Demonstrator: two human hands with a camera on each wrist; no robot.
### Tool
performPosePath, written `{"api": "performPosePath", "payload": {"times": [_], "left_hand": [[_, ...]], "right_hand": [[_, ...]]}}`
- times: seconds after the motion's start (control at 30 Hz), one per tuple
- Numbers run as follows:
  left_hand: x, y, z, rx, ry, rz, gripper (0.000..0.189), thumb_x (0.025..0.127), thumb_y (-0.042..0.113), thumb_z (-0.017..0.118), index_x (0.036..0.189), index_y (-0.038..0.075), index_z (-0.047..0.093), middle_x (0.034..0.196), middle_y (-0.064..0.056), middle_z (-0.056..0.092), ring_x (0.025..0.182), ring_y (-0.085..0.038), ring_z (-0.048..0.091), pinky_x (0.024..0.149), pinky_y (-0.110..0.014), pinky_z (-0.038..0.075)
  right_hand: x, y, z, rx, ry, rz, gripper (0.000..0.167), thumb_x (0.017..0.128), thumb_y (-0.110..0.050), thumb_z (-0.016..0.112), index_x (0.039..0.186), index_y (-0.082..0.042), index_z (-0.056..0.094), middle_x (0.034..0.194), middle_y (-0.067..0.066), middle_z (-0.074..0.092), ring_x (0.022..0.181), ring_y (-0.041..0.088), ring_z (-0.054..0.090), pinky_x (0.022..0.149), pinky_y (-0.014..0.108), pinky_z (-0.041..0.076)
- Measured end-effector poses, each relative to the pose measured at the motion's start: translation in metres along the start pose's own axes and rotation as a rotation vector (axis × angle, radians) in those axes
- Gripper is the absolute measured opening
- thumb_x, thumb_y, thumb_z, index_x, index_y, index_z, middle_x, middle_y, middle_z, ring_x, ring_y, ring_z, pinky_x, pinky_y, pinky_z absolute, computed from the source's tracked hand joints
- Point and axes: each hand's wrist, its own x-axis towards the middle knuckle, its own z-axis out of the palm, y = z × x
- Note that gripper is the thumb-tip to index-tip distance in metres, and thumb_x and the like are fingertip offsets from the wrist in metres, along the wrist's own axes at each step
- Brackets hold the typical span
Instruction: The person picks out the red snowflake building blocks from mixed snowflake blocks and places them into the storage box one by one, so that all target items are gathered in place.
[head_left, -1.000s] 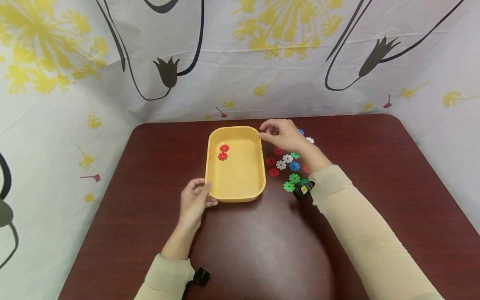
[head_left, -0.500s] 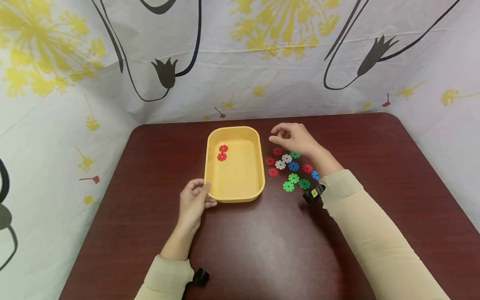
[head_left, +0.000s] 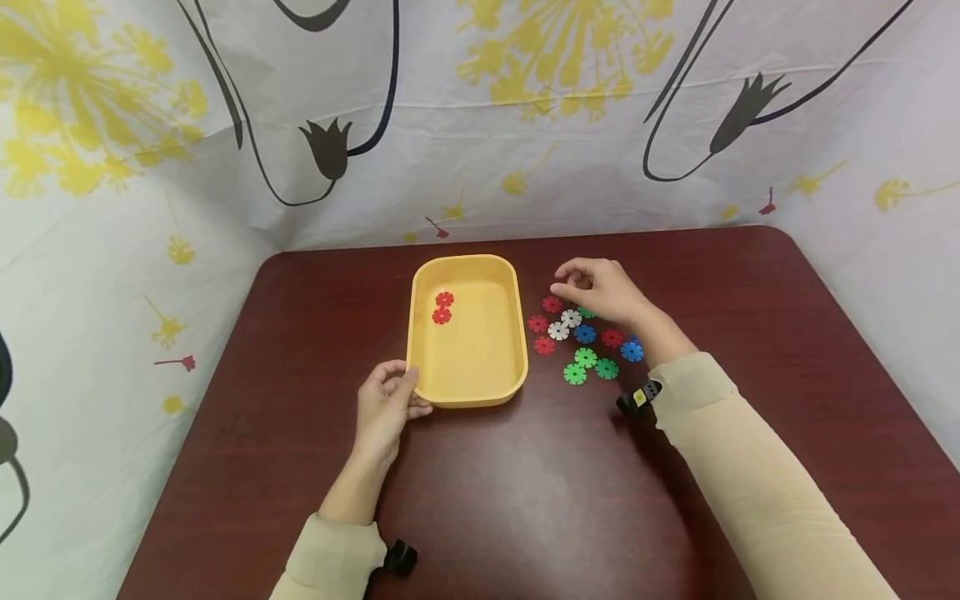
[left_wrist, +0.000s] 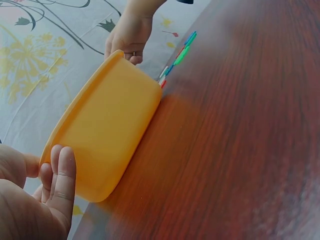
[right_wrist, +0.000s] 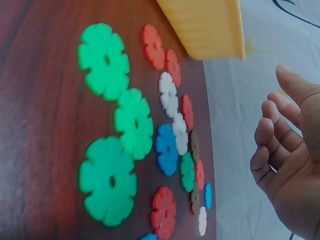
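My left hand (head_left: pixel 382 410) grips the near left corner of a yellow plastic tray (head_left: pixel 480 358), thumb at the rim and fingers along the outer wall. Two red notched snowflake discs (head_left: pixel 444 299) lie inside, toward the tray's left side. To the right of the tray my right hand (head_left: pixel 602 290) hangs above the far part of a group of loose discs, its fingers loosely bent. In the right wrist view that hand (right_wrist: pixel 295 150) has nothing between thumb and fingers. Green discs (right_wrist: pixel 135 124), white discs (right_wrist: pixel 169 95) and a blue disc (right_wrist: pixel 166 149) lie flat below it.
All of this is on a dark red-brown table (head_left: pixel 510 483) with rounded far corners. Behind it hangs a pale cloth (head_left: pixel 465 167) printed with flowers. Black wrist cameras are strapped at both cuffs. More discs (head_left: pixel 632 350) lie by the right forearm.
My right hand has drawn away from the tray's far right corner, rightward and a little nearer, over the discs. The left hand keeps its grip on the tray, which stays in place.
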Motion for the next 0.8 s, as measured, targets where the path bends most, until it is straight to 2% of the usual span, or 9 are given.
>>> {"api": "performPosePath", "payload": {"times": [0.4,0.6,0.8], "left_hand": [[0.0,0.0,0.001,0.005,-0.009,0.002,0.024,0.102,0.01,0.061,0.119,-0.002,0.05,0.078,-0.012,0.062,0.057,-0.015,0.065,0.056,-0.029,0.062],[0.0,-0.001,0.0,0.006,-0.007,-0.001,0.022,0.102,0.01,0.06,0.119,-0.001,0.05,0.079,-0.013,0.063,0.058,-0.015,0.065,0.057,-0.028,0.061],[0.0,-0.001,0.0,0.001,-0.009,0.002,0.025,0.102,0.011,0.061,0.12,-0.001,0.049,0.08,-0.013,0.063,0.058,-0.014,0.065,0.057,-0.028,0.062]], "right_hand": [[-0.015,0.021,-0.005,-0.057,-0.005,0.0,0.032,0.099,-0.031,0.068,0.119,-0.006,0.068,0.099,0.008,0.067,0.088,0.023,0.06,0.075,0.039,0.052],[-0.024,0.029,-0.007,-0.054,-0.009,0.004,0.038,0.099,-0.032,0.068,0.122,-0.002,0.067,0.097,0.01,0.066,0.088,0.025,0.06,0.077,0.04,0.053],[-0.031,0.04,-0.008,-0.072,-0.02,0.007,0.035,0.097,-0.028,0.072,0.119,-0.002,0.067,0.093,0.008,0.066,0.084,0.023,0.06,0.073,0.038,0.052]]}}
